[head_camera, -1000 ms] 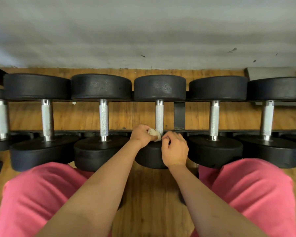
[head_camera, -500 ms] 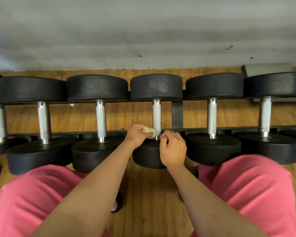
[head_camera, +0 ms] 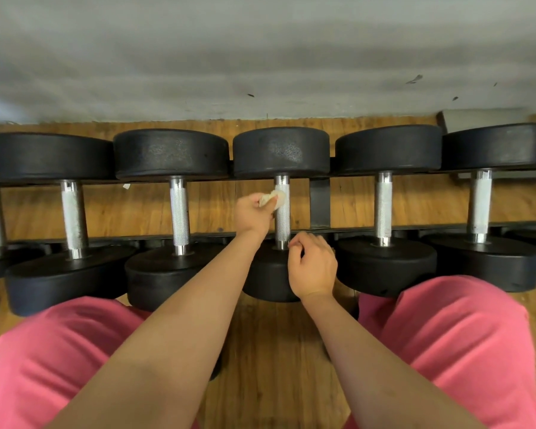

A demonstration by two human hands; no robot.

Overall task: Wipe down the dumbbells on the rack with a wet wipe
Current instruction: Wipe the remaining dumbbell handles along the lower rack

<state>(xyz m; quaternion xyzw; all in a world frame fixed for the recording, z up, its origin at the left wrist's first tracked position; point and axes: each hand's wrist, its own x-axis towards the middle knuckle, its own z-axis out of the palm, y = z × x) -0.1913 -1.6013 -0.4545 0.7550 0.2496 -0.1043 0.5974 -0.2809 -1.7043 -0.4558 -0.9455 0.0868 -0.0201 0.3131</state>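
Left hand [head_camera: 253, 213] slid up the handle [head_camera: 282, 212], pinching wipe [head_camera: 268, 198]; right hand [head_camera: 313, 264] loosely curled, empty, by handle base. Risk: small wad slips from fingers.

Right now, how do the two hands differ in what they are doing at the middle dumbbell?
The left hand pinches a wet wipe against the dumbbell handle, partway up; the right hand holds nothing, fingers curled, at the handle's near end. Both are at the same dumbbell.

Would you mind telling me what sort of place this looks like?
Probably a gym or weights room: a row of black dumbbells sits on a metal rack over a wooden floor.
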